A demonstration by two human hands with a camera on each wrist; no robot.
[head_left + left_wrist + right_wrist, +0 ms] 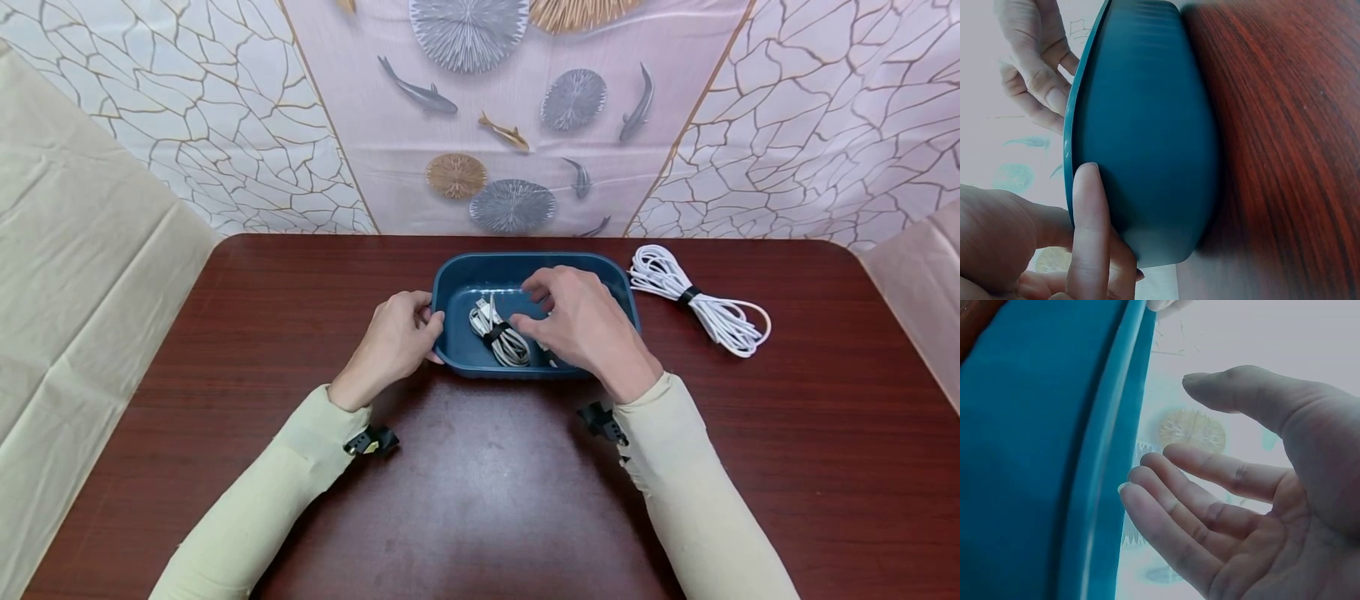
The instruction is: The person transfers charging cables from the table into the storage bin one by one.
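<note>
A dark blue rectangular bin [480, 370] sits near the table's far edge. My left hand [393, 340] grips its left end by the rim; in the left wrist view a finger lies along the outer wall [1147, 125]. Inside the bin is a coiled whitish cable [512, 346] with a black strap round it and a plug showing. Above the bin's right half hovers my right hand [581, 317], fingers loosely bent and apart from the thumb. The right wrist view shows nothing in that hand [1260, 531]. Part of another small item shows beneath it, its kind hidden.
To the right of the bin lies a longer white cable bundle [727, 321], bound by a black strap. Patterned cloth [517, 150] hangs behind the table's far edge. The dark brown tabletop [480, 500] extends in front of the bin.
</note>
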